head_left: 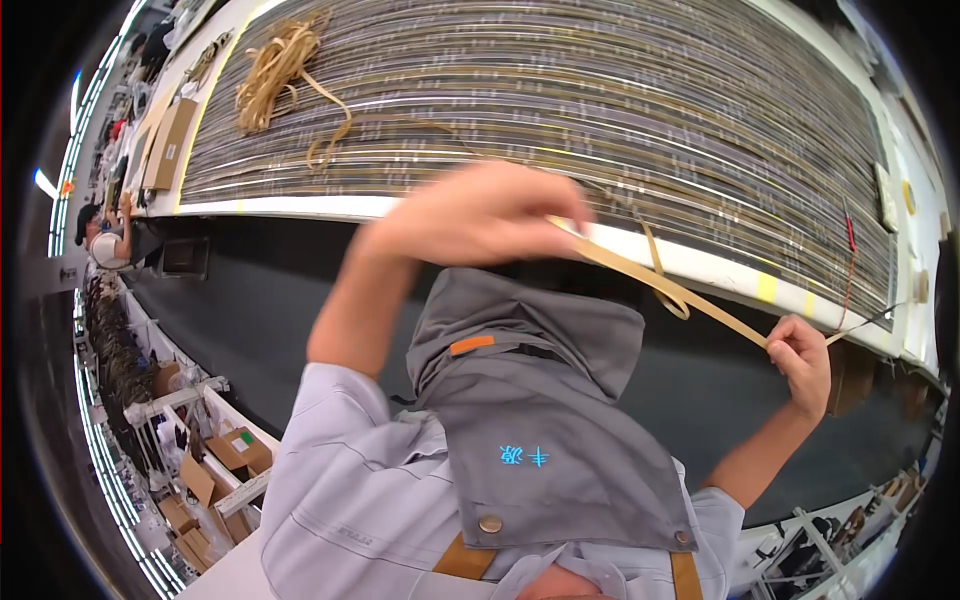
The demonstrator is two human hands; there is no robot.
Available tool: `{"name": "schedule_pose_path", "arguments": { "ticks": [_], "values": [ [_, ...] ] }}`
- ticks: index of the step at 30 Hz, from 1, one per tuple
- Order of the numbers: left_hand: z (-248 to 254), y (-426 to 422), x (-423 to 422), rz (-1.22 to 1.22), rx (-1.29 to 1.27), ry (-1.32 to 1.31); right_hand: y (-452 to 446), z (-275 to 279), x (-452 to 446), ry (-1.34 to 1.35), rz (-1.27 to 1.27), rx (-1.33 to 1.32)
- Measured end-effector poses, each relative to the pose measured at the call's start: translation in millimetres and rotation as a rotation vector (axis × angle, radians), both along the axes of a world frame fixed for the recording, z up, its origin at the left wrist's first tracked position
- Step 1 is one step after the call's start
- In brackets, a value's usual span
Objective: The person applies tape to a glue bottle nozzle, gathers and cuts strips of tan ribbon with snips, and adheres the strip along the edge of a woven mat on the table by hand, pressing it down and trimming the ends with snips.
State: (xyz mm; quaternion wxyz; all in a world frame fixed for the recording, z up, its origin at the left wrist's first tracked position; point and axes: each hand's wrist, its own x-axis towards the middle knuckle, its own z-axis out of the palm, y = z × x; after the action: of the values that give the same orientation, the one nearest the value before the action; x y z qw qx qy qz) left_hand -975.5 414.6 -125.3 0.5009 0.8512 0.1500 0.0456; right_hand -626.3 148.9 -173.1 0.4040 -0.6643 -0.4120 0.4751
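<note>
Raised at the table's near edge, my left hand (480,215) is blurred, with thumb and fingers closed on a flat tan strap (680,292). The strap slants down to the right, stretched to my right hand (800,365), whose fingers pinch it. A thin length continues past my right hand toward the table's right corner. A tan loop hangs near the strap's middle. Beyond my hands, many striped bands (600,100) lie in long rows across the table. A tangled pile of tan strap (275,75) rests on them at the upper left, its loose tail trailing right.
The table's white edge (300,206) runs in front of me. A red tool (850,232) lies at its right end. A cardboard piece (171,145) is at the left end. Another person (105,240) is at far left. Cardboard boxes (240,450) stand on a lower-left rack.
</note>
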Motion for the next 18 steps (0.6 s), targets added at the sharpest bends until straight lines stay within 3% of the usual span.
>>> {"name": "schedule_pose_path", "arguments": {
  "ticks": [3, 7, 18],
  "values": [
    [38, 51, -97, 0.366, 0.006, 0.147, 5, -2, -1, -0.037, -0.006, -0.030],
    [50, 126, -223, 0.749, 0.048, 0.169, 23, -4, -8, -0.074, -0.020, -0.094],
    [4, 244, -420, 1.065, 0.247, 0.355, 74, 5, -52, -0.146, 0.062, -0.362]
  ]
}}
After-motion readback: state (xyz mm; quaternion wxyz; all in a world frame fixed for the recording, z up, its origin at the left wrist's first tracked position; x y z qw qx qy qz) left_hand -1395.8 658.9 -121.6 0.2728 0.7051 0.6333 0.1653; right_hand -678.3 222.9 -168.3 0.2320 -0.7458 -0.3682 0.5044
